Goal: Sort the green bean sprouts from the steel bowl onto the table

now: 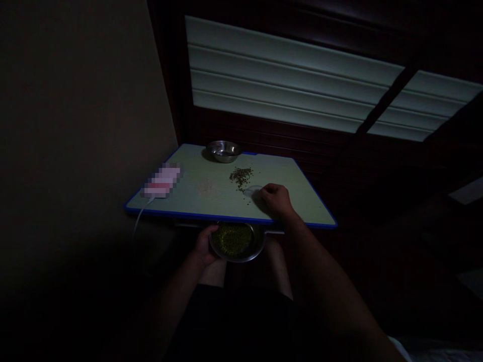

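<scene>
Two bare forearms (332, 271) are nearest to the camera, above the legs (279, 269) of the person. At the far side stands a dark wall with pale slatted panels (287, 70). Between them is a pale green table (302, 201) with a blue rim.

At the near edge of the table, and lower than it, is a metal bowl (260, 245), partly hidden by this edge, with many green grains (233, 240) inside. The left hand (206, 246) grasps the bowl at its left side, thumb at the rim; whether the legs also support it, I cannot tell. I judge this bowl stiff and smooth, its weight depending on the grains; it is good to hold it by the rim, fingers below, and level, because loose grains can run out.

On the left of the table lies a blurred pinkish object (162, 182) with a white cable (139, 221). Near the far edge stands a second metal bowl (226, 159).

The right hand (277, 199) pinches a translucent piece (252, 190) by its right end. This piece looks thin and light, perhaps flexible, so a soft pinch at that end should suffice. Its left end is just beside a small heap of brownish grains (241, 177), which are probably hard, light and quick to roll.
</scene>
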`<action>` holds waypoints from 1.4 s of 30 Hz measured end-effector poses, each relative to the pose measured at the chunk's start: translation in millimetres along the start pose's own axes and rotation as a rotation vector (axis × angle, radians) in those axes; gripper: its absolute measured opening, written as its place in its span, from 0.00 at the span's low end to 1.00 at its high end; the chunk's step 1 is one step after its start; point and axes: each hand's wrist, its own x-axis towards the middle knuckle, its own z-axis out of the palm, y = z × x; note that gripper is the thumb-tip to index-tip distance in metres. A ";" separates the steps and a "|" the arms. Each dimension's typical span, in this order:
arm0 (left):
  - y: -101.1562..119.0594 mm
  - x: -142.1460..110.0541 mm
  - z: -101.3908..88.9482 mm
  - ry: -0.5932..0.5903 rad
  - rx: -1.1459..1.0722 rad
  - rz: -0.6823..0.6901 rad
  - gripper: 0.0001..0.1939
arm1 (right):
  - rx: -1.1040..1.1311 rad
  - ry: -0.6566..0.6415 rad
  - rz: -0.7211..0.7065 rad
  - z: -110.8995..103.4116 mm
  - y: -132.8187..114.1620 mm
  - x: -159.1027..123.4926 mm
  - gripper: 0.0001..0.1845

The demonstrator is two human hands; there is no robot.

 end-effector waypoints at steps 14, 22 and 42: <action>-0.8 3.2 -4.8 -0.027 -0.034 -0.006 0.16 | -0.074 0.059 -0.023 0.4 2.2 3.0 0.12; -0.8 2.6 -3.8 -0.022 -0.031 0.007 0.16 | -0.016 0.058 -0.025 0.3 0.0 2.0 0.12; -0.7 1.1 -1.5 -0.006 -0.023 0.009 0.10 | 0.048 -0.026 -0.103 1.6 5.7 2.8 0.10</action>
